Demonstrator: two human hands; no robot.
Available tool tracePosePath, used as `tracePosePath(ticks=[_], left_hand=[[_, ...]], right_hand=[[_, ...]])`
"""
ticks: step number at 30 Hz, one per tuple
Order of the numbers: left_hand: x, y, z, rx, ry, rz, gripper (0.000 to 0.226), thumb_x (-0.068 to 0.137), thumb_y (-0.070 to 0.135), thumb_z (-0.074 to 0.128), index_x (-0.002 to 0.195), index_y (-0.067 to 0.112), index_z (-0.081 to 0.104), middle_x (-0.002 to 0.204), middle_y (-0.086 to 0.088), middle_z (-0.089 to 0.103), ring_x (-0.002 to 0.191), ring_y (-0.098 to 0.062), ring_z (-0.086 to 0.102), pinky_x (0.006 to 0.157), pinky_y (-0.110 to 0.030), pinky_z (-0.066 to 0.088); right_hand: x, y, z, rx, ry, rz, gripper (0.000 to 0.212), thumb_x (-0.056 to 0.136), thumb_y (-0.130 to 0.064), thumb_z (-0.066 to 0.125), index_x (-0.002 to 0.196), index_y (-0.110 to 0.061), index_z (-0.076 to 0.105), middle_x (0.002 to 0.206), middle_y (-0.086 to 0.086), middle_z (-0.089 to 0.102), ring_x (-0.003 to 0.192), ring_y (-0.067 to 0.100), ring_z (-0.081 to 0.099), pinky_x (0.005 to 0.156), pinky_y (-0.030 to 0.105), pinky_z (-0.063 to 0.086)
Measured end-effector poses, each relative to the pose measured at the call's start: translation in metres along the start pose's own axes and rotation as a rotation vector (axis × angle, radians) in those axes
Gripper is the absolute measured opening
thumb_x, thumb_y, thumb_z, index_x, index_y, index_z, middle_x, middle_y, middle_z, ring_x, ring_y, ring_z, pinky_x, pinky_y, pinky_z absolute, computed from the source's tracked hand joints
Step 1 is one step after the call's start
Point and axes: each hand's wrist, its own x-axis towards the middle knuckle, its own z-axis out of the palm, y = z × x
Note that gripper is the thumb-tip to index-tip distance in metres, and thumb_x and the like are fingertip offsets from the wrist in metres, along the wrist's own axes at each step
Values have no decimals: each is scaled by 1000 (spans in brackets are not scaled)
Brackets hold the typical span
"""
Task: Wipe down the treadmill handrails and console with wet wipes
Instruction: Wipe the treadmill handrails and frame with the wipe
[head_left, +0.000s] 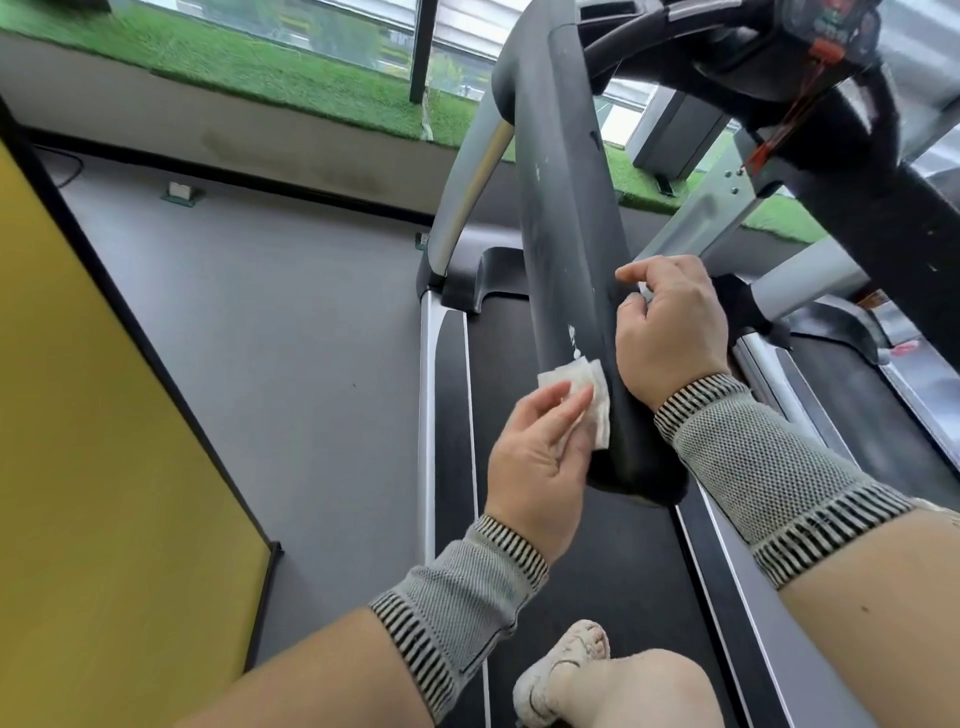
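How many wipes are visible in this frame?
2, perhaps. One wipe is pressed against the handrail by the left hand; a white scrap, likely another, is pinched in the right hand.

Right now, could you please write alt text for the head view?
A left hand presses a folded white wipe against a dark treadmill handrail, while the right hand pinches something small and white beside it. The console sits top right.

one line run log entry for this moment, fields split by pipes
step: wiping handrail | left hand: presses wet wipe on rail | right hand: pinches small white scrap | console: untouched
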Motion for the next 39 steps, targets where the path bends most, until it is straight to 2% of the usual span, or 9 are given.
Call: tracePosePath(ticks=[4, 9, 13, 17, 19, 22, 26, 33, 39], left_hand=[[-24, 4, -4, 60, -38, 138, 38, 93, 42, 53, 120, 19, 66, 123, 8, 58, 114, -2, 56, 94, -20, 49], [12, -2, 2, -55, 19, -120, 29, 93, 14, 60, 121, 11, 64, 123, 10, 56, 119, -5, 54, 101, -20, 45], [-18, 3, -1, -11, -13, 53, 33, 91, 31, 57, 120, 21, 65, 121, 16, 55, 115, -5, 56, 98, -21, 46], [16, -3, 1, -80, 27, -198, 27, 92, 16, 62, 118, 21, 65, 118, 8, 59, 111, -6, 58, 98, -21, 46], [13, -3, 0, -55, 29, -193, 28, 92, 15, 62, 118, 23, 64, 118, 7, 59, 110, -4, 58, 99, -21, 45], [-17, 3, -1, -80, 8, -54, 28, 91, 19, 62, 116, 32, 63, 118, 10, 57, 112, -2, 57, 93, -17, 47], [2, -1, 5, -8, 31, 22, 32, 92, 27, 57, 121, 20, 65, 118, 12, 55, 115, -4, 55, 98, -28, 48], [8, -3, 4, -128, 46, -207, 28, 94, 14, 58, 118, 29, 61, 115, 10, 55, 111, -10, 58, 99, -24, 47], [46, 6, 11, -104, 6, -108, 29, 94, 12, 58, 121, 21, 63, 115, 14, 50, 116, -6, 53, 105, -28, 43]], right_hand=[[1, 1, 0, 20, -18, -47, 32, 90, -3, 46, 118, -8, 62, 123, 8, 55, 115, 21, 50, 89, 7, 23], [0, 0, 2, 1, -95, -122, 38, 93, -5, 43, 130, -6, 54, 137, 7, 50, 129, 16, 42, 100, 7, 16], [4, -1, 0, -34, -174, -134, 41, 96, -11, 42, 137, -10, 47, 146, 5, 39, 136, 15, 33, 106, 14, 16], [13, -1, -2, -155, -325, -175, 49, 99, -25, 41, 146, -16, 33, 156, 3, 22, 145, 18, 11, 116, 30, 10], [14, -2, -2, -178, -321, -179, 50, 99, -29, 39, 147, -17, 29, 157, 3, 18, 146, 19, 7, 117, 30, 6], [13, -3, 0, -157, -268, -171, 49, 99, -30, 37, 146, -17, 31, 156, 2, 20, 146, 18, 7, 117, 29, 7], [12, -3, 2, -146, -257, -160, 46, 99, -28, 38, 144, -15, 36, 155, 3, 24, 145, 18, 12, 117, 30, 11], [13, 0, 4, -98, -219, -113, 43, 99, -25, 40, 139, -12, 43, 151, 5, 32, 142, 19, 21, 116, 29, 14], [14, -1, 3, -89, -226, -99, 41, 99, -23, 41, 138, -11, 44, 150, 5, 32, 140, 19, 25, 115, 30, 18]])
